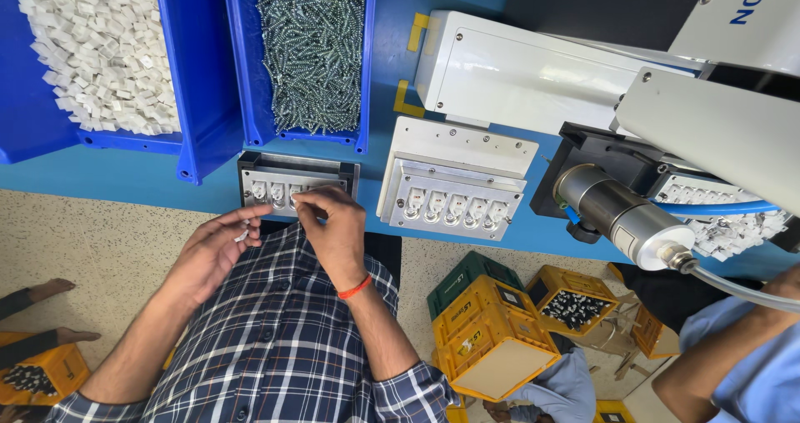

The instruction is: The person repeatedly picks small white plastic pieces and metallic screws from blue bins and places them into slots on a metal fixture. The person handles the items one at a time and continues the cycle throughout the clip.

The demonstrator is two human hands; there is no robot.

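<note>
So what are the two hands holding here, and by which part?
The left hand cups a few small silver screws loosely in its fingers. The right hand pinches something at its fingertips over the grey metal fixture tray; too small to tell.

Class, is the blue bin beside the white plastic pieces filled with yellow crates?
No: that blue plastic bin holds a heap of small silver metal screws.
</note>
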